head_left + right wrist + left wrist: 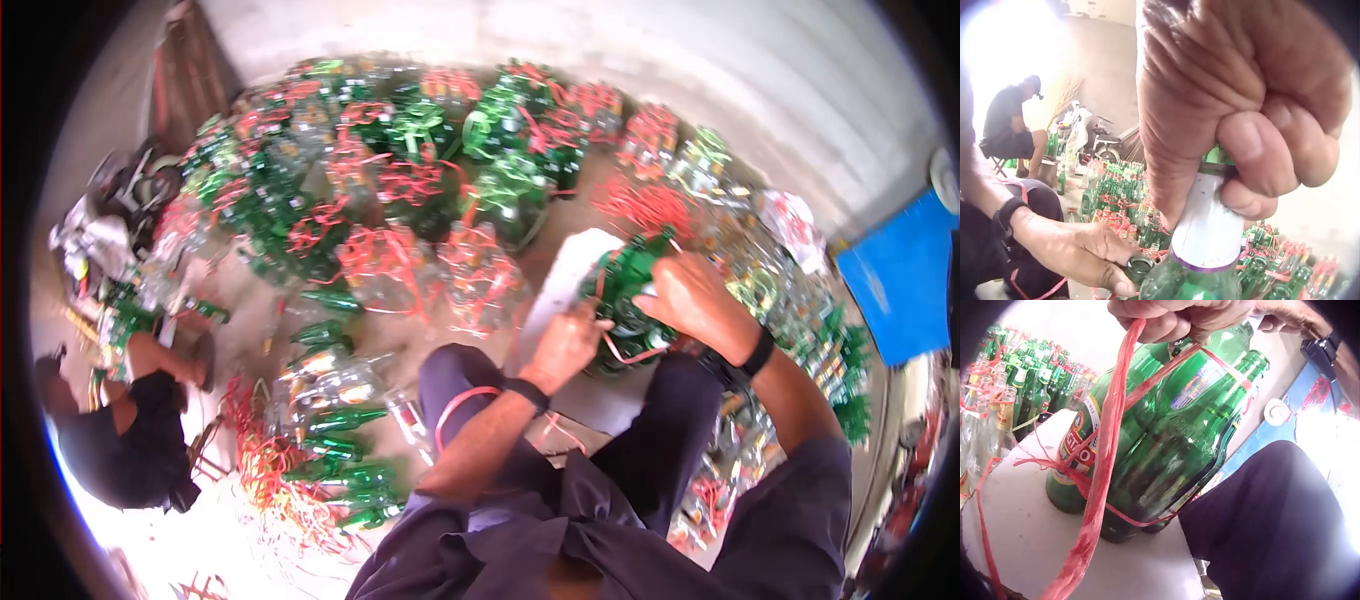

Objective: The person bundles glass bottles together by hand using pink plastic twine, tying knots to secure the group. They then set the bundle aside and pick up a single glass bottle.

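Observation:
A bundle of green glass bottles [1166, 450] stands on a pale board [560, 285] between the knees, a red plastic strap tied round its lower part. My left hand [572, 348] holds a loose length of red strap [1107, 444], which runs down past the bottles from the fingers. Another stretch of strap crosses the bottle necks. With curled fingers, my right hand [1241, 94] grips a bottle neck [1209, 219] that has a white label. Below it, the left hand's thumb and fingers lie beside an open bottle mouth [1140, 265].
Many strapped bottle bundles [410, 180] fill the floor toward the wall. Loose green bottles [340, 445] and a heap of red straps [275, 470] lie at the left. Another person [120, 430] sits beyond them. A blue panel [900, 280] stands at the right.

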A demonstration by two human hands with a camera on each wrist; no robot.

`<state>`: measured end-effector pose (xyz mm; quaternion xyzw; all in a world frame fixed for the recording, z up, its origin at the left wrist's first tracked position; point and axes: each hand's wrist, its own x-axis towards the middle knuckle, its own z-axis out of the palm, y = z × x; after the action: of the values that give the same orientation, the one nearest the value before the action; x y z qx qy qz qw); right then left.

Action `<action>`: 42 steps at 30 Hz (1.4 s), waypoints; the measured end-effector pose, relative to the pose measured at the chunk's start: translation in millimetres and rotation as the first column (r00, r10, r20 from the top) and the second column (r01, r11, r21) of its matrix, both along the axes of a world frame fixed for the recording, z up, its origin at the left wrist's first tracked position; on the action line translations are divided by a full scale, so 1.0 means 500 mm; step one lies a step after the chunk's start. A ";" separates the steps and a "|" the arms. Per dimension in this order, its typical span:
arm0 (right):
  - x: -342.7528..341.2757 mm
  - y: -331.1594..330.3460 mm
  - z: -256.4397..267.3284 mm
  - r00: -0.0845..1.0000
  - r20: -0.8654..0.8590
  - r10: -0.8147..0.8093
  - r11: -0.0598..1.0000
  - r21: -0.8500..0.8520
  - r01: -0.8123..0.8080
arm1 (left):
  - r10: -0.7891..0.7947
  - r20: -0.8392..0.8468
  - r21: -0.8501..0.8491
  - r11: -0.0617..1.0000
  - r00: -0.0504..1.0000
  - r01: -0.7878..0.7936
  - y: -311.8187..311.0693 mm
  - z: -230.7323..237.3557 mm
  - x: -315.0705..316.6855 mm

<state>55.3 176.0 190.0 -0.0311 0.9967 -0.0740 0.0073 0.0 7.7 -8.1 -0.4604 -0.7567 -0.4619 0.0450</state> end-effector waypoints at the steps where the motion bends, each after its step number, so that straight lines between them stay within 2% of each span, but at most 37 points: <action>1: 0.002 0.006 -0.001 1.000 -0.006 -0.015 1.000 -0.022 0.015 | 0.023 0.077 -0.087 0.996 0.997 -0.016 0.006 -0.032 0.002; 2: 0.002 0.006 -0.001 0.998 0.003 -0.061 0.998 -0.031 0.061 | 0.010 0.132 -0.085 0.996 0.991 0.001 0.003 -0.025 0.003; 3: -0.001 0.020 -0.017 0.994 0.013 -0.111 0.994 0.014 0.111 | 0.010 0.088 -0.033 0.999 0.996 -0.007 0.000 -0.012 0.004; 4: 0.000 0.037 -0.022 0.994 -0.004 -0.110 0.994 -0.021 0.110 | 0.008 0.043 0.018 1.000 0.999 -0.008 -0.005 0.000 0.005; 6: 0.003 0.074 -0.045 0.982 0.054 -0.183 0.979 -0.077 0.187 | 0.033 0.277 0.043 0.998 0.960 -0.047 -0.005 0.016 0.010; 7: 0.009 0.066 -0.044 0.981 0.049 -0.187 0.979 -0.069 0.190 | 0.038 0.193 0.136 0.988 0.980 -0.066 -0.001 0.015 0.009; 8: 0.019 0.059 -0.041 0.980 0.049 -0.193 0.979 -0.062 0.195 | 0.057 0.188 0.140 0.987 0.980 -0.084 0.001 0.011 0.007; 10: 0.018 0.010 -0.049 0.982 -0.020 -0.186 0.980 0.067 0.186 | 0.009 0.243 0.090 0.995 0.970 -0.032 -0.005 0.021 0.008; 13: 0.000 0.017 -0.073 0.985 0.014 -0.169 0.984 0.062 0.168 | 0.025 0.259 0.089 0.995 0.966 -0.050 -0.005 0.014 0.010; 16: 0.005 0.048 -0.114 0.992 -0.033 -0.120 0.992 0.041 0.122 | 0.020 0.273 0.094 0.994 0.962 -0.047 -0.004 0.015 0.008; 19: 0.022 0.053 -0.159 0.991 0.044 -0.125 0.989 0.082 0.121 | 0.003 0.240 0.079 0.997 0.971 -0.023 0.003 0.015 0.012; 20: 0.023 0.057 -0.173 0.999 0.044 -0.009 0.997 0.077 0.006 | 0.012 0.236 0.076 0.997 0.972 -0.031 0.009 0.008 0.011; 22: 0.031 0.022 -0.183 0.999 -0.052 -0.014 0.998 0.065 0.017 | 0.013 0.282 0.061 0.998 0.959 -0.032 -0.002 0.023 0.013; 25: 0.027 0.036 -0.213 0.996 -0.086 -0.018 0.998 0.050 0.022 | -0.011 0.311 0.033 0.999 0.950 0.001 -0.002 0.020 0.012; 29: 0.022 0.026 -0.206 0.999 -0.012 -0.038 0.999 0.022 0.038 | -0.021 0.309 0.051 0.999 0.951 0.006 -0.002 0.029 0.013; 31: 0.017 0.020 -0.207 0.994 0.039 -0.106 0.994 0.001 0.106 | 0.002 0.304 0.040 0.999 0.953 -0.015 -0.006 0.024 0.011; 38: 0.011 0.013 -0.221 0.992 0.011 -0.128 0.984 -0.125 0.128 | 0.026 0.293 0.001 1.000 0.956 -0.028 -0.013 0.025 0.009; 42: 0.016 0.015 -0.222 0.994 -0.011 -0.112 0.987 -0.121 0.109 | 0.020 0.277 0.054 0.998 0.961 -0.036 -0.008 0.016 0.013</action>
<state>63.1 183.4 79.1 0.0231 0.9907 -0.1341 -0.0075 6.5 3.7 -0.3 -0.3790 -0.7482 -0.5431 -0.0410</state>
